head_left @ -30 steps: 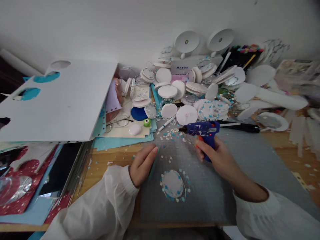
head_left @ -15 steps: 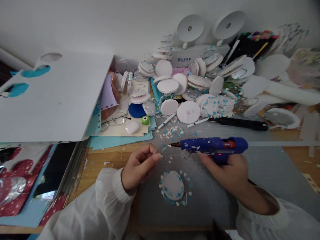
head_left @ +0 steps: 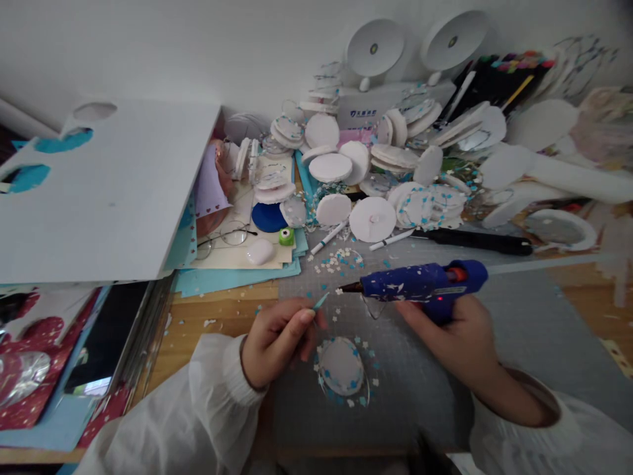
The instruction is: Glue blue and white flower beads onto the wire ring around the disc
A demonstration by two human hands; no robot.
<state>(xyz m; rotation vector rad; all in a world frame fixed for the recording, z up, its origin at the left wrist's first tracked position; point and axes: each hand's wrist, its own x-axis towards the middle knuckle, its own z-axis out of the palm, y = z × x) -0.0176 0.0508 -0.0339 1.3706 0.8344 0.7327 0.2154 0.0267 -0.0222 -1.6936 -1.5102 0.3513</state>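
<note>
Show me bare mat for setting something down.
Bare: the mat between the flower-ringed disc and right sleeve; also its stretch right of the right hand, below the glue stick. Crowded: the back, near white discs, and around the loose flowers.

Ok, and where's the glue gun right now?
In the head view, the blue glue gun is right of centre, held in the right hand above the grey mat, its nozzle pointing toward the left hand.

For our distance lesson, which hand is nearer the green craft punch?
Left. The left hand is in front of the craft punch; the right hand is farther off, well to its right.
</note>
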